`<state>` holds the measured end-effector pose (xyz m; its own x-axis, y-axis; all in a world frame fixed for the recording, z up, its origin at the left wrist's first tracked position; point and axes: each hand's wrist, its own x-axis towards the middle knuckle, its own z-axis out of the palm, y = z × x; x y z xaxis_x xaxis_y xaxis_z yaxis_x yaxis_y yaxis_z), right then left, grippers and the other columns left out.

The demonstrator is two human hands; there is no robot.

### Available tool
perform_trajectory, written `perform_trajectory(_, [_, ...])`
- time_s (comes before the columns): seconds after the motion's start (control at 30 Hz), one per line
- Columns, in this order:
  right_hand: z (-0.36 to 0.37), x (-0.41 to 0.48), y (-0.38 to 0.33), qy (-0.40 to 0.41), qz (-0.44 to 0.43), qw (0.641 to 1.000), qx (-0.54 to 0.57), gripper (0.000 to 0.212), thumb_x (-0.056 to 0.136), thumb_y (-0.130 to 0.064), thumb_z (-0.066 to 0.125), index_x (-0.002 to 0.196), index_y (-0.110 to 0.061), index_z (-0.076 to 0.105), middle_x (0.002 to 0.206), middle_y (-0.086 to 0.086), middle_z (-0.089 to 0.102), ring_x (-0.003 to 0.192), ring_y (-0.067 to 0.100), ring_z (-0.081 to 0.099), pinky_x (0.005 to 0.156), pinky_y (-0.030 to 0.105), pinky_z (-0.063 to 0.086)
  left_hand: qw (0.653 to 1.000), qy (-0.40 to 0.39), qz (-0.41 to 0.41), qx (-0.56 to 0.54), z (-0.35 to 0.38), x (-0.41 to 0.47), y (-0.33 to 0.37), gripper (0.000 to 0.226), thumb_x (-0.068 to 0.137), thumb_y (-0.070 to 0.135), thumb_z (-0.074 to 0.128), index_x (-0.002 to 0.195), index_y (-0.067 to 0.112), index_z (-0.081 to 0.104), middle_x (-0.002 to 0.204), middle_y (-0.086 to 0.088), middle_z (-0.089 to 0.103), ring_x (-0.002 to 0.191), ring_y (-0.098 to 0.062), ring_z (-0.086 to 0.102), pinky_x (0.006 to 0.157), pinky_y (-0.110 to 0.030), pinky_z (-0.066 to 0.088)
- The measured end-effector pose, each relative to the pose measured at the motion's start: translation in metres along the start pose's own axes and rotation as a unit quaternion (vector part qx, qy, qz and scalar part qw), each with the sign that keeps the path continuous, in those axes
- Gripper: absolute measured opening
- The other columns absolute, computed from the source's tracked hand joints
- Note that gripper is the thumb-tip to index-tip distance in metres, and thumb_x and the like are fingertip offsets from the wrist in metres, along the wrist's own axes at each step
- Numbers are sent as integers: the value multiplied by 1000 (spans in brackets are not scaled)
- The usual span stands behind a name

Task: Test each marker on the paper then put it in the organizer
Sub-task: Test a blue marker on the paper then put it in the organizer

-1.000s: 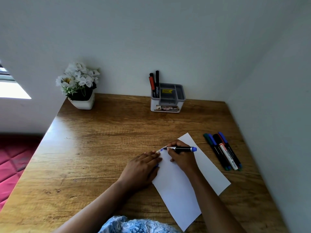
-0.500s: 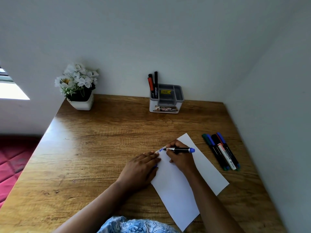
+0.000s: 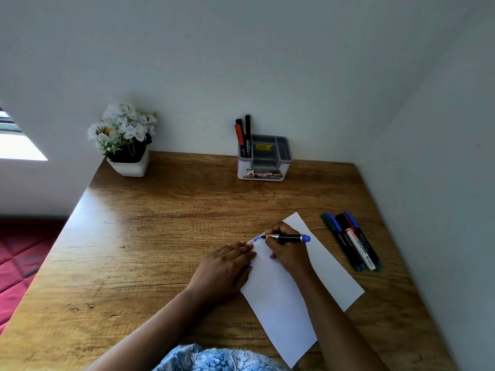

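Marker (image 3: 290,238), blue-ended, pinched by curled fingers of right hand (image 3: 289,254), tip on paper (image 3: 278,311); left hand (image 3: 222,271), fingers straight and together, presses paper edge.

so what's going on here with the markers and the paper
A person is testing a blue-capped marker. The right hand grips it with the tip on the far corner of the white paper, where blue scribbles show. The left hand lies flat on the paper's left edge, pinning it to the table. A bunch of loose markers lies to the right, and a few stand in the organizer by the wall.
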<state>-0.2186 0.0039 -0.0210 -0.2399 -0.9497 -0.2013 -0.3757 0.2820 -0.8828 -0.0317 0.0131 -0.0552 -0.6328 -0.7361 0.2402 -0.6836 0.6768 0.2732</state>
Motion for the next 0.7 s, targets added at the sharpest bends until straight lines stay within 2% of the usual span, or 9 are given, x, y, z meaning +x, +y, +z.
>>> perform_trajectory(0.2, [1,3,-2,9,13,999,-31,10,86,-15,64,86,-22,58,85,-7,61,71,9,60,47,9,44,1000,-1,1,0,-2,0,1,41,91,43,40,119,27,65,126,8,63,118,-8,56,94,-23,43])
perform_trajectory(0.37, [0,6,-7,13,34,998,-42,6,88,-15,62,85,-19,58,78,-8,59,60,7,58,48,10,43,999,-28,-14,-23,-4,1,1,46,94,45,34,127,26,60,134,8,56,127,-9,49,100,-25,37])
perform_trajectory(0.43, [-3,7,-9,31,75,995,60,4,89,-14,59,85,-14,60,73,-1,59,56,9,54,53,17,43,997,-53,-32,-55,-10,2,3,53,94,48,26,134,26,54,142,9,48,133,-8,40,108,-27,32])
perform_trajectory(0.5, [-9,9,-13,43,120,972,195,8,89,-12,57,82,-10,61,67,4,56,54,12,49,54,22,43,993,-76,-52,-79,-20,5,5,54,94,49,25,137,27,49,146,11,42,135,-6,37,110,-26,31])
perform_trajectory(0.6, [-16,6,-21,37,132,960,246,6,88,-10,58,83,-8,60,66,6,54,56,13,48,52,23,44,988,-80,-97,-88,-31,12,6,39,99,41,37,134,30,48,138,13,51,119,-6,52,94,-22,40])
perform_trajectory(0.7, [-18,-7,-35,19,83,961,264,4,86,-6,59,87,-10,59,67,7,55,56,13,49,50,25,45,972,-67,-174,-147,-40,22,7,30,98,41,41,125,34,53,113,12,65,92,-5,61,78,-25,50])
